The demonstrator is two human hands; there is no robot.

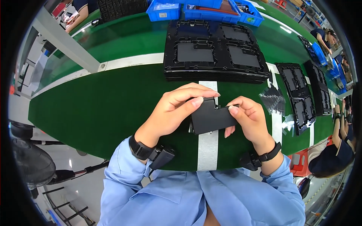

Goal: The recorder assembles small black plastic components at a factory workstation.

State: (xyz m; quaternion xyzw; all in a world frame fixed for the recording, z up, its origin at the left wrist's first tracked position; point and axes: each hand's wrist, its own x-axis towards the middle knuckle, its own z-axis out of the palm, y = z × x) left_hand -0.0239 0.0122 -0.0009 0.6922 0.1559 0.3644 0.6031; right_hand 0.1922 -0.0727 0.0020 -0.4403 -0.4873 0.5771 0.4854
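Note:
A flat, matte black L-shaped piece (213,118) is held between my two hands above the green table, its notch at the upper right. My left hand (171,107) grips its upper left corner, thumb on the face and fingers along the far edge. On the other side, my right hand (249,116) pinches the right end, the thumb on top and other fingers curled beneath. A thin, lighter edge shows under the piece's lower left side; what it is I cannot make out. Just beyond my hands stands a stack of black trays (220,47), with similar dark pieces in the top tray's pockets.
Clear plastic strips (273,98) lie to the right, beside another tray stack (296,94). Blue bins (211,14) stand at the back. A white metal post (64,39) rises at the left, above a fan (32,162). Co-workers (332,158) sit along the right.

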